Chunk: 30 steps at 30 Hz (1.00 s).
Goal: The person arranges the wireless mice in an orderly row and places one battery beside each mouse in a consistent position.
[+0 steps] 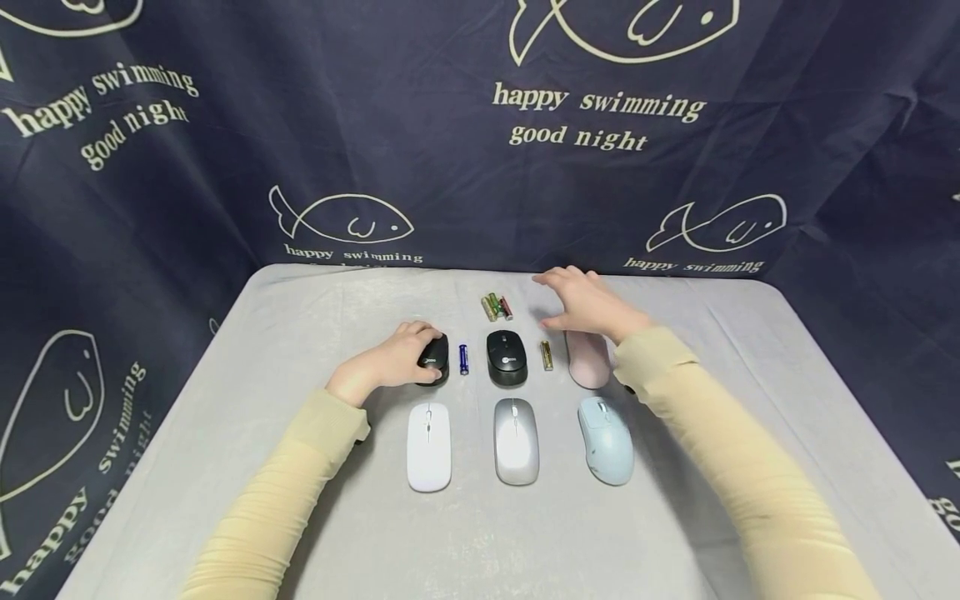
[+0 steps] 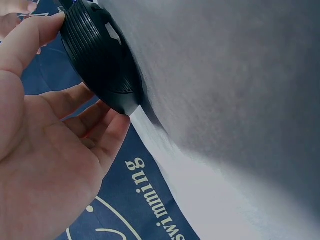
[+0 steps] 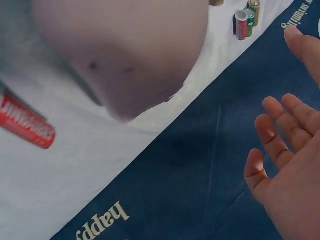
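At the left of the back row, my left hand (image 1: 397, 354) holds a black mouse (image 1: 435, 358) by its sides. In the left wrist view the thumb and fingertips touch the ribbed sides of that black mouse (image 2: 100, 55). My right hand (image 1: 588, 304) hovers over the far end of a pink mouse (image 1: 588, 362), fingers spread and holding nothing. The right wrist view shows this hand (image 3: 290, 145) apart from the pink mouse (image 3: 130, 45). Between the hands sit a second black mouse (image 1: 507, 358), a blue battery (image 1: 463, 360) and a gold battery (image 1: 547, 356).
Several small batteries (image 1: 497, 307) lie together near the back edge. In front are a white mouse (image 1: 429, 450), a silver mouse (image 1: 517, 446) and a light blue mouse (image 1: 607, 442). A red battery (image 3: 27, 122) lies beside the pink mouse. Dark printed cloth (image 1: 450, 167) hangs behind the table.
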Each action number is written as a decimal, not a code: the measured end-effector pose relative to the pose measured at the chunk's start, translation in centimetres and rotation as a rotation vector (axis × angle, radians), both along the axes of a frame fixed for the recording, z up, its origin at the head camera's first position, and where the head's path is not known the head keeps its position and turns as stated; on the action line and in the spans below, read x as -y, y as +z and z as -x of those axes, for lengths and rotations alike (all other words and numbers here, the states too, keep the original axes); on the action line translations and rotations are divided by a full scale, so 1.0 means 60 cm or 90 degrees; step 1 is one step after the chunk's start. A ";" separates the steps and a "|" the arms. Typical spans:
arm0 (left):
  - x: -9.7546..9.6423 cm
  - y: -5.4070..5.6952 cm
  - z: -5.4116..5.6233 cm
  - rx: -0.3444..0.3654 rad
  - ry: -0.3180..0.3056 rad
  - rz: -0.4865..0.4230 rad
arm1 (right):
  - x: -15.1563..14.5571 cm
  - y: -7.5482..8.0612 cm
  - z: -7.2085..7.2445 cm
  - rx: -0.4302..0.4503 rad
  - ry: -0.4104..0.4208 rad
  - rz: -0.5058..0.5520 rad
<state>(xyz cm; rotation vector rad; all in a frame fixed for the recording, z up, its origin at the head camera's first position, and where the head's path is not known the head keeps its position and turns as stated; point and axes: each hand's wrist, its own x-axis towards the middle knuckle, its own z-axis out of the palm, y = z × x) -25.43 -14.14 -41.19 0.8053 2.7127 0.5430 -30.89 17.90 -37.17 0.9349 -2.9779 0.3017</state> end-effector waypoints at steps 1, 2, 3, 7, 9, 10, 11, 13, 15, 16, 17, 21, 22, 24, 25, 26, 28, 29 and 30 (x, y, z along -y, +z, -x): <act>0.001 -0.001 0.000 -0.001 0.000 0.000 | 0.004 0.000 0.001 0.000 0.001 0.004; 0.001 -0.001 0.000 -0.001 0.000 0.000 | 0.007 0.001 0.002 0.000 0.003 0.007; 0.001 -0.002 0.000 -0.002 0.000 0.000 | 0.011 0.001 0.003 -0.002 0.004 0.009; 0.002 -0.003 0.001 -0.002 0.002 0.003 | 0.022 -0.004 0.008 -0.005 0.013 0.016; 0.002 -0.002 0.000 0.003 0.004 0.002 | 0.027 -0.008 0.012 -0.008 0.020 0.014; 0.002 -0.002 -0.001 0.006 0.005 0.003 | 0.029 -0.010 0.014 -0.007 0.023 0.012; 0.002 -0.001 -0.001 0.008 0.005 0.003 | 0.031 -0.012 0.015 -0.007 0.025 0.010; 0.002 0.000 -0.002 0.009 0.005 0.004 | 0.035 -0.016 0.019 -0.006 0.029 0.005; 0.003 0.000 -0.002 0.007 0.004 0.004 | 0.039 -0.019 0.022 -0.004 0.030 0.001; 0.003 0.001 -0.002 0.005 0.004 0.004 | 0.040 -0.020 0.024 -0.003 0.031 -0.001; 0.003 0.001 -0.002 0.002 0.003 0.004 | 0.042 -0.021 0.026 -0.002 0.029 -0.005; 0.003 0.001 -0.002 -0.006 -0.001 0.002 | 0.048 -0.026 0.032 0.006 0.018 -0.020; 0.003 0.001 -0.002 -0.006 -0.001 0.000 | 0.050 -0.027 0.033 0.009 0.015 -0.026; 0.003 0.000 -0.002 -0.008 -0.003 -0.001 | 0.054 -0.029 0.036 0.017 0.006 -0.031; 0.003 0.000 -0.001 -0.008 -0.004 -0.001 | 0.056 -0.030 0.038 0.020 0.002 -0.036; 0.003 -0.001 -0.001 -0.010 -0.005 0.000 | 0.057 -0.031 0.040 0.023 -0.001 -0.040; 0.003 -0.001 -0.001 -0.007 -0.005 -0.002 | 0.060 -0.034 0.044 0.025 -0.006 -0.050; 0.003 -0.001 -0.001 -0.006 -0.005 -0.001 | 0.061 -0.035 0.046 0.026 -0.008 -0.055; 0.003 -0.001 -0.001 -0.007 -0.005 0.000 | 0.062 -0.037 0.048 0.027 -0.010 -0.061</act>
